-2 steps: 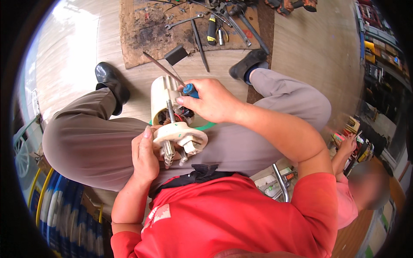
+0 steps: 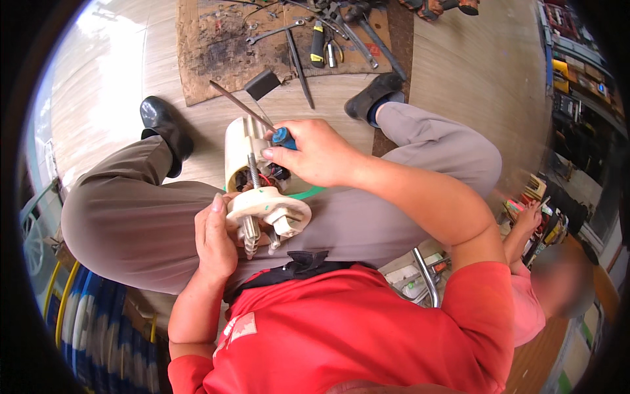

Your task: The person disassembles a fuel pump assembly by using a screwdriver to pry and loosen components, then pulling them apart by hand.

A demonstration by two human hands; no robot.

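Note:
A cream-coloured fuel pump module (image 2: 237, 142) is held over my lap, with a round flange (image 2: 266, 202) at its near end. A spring on a rod (image 2: 254, 172) and several wires show between flange and body. My left hand (image 2: 217, 240) is closed on the flange's left edge. My right hand (image 2: 321, 154) grips the blue handle of a screwdriver (image 2: 283, 137) and rests against the module's right side. The screwdriver's shaft points away to the upper left. Beyond it, a black float (image 2: 262, 84) sits on a thin wire arm.
Ahead lies a stained cardboard sheet (image 2: 216, 62) with a wrench (image 2: 275, 31), a utility knife (image 2: 317, 44), a hammer (image 2: 377, 39) and other tools. Orange power tools (image 2: 426, 8) are at the far right. At right another person's hand (image 2: 527, 220) is near a cluttered shelf.
The view has shifted slightly, so everything sits a little further left. Both hands keep the same hold on the module and the screwdriver.

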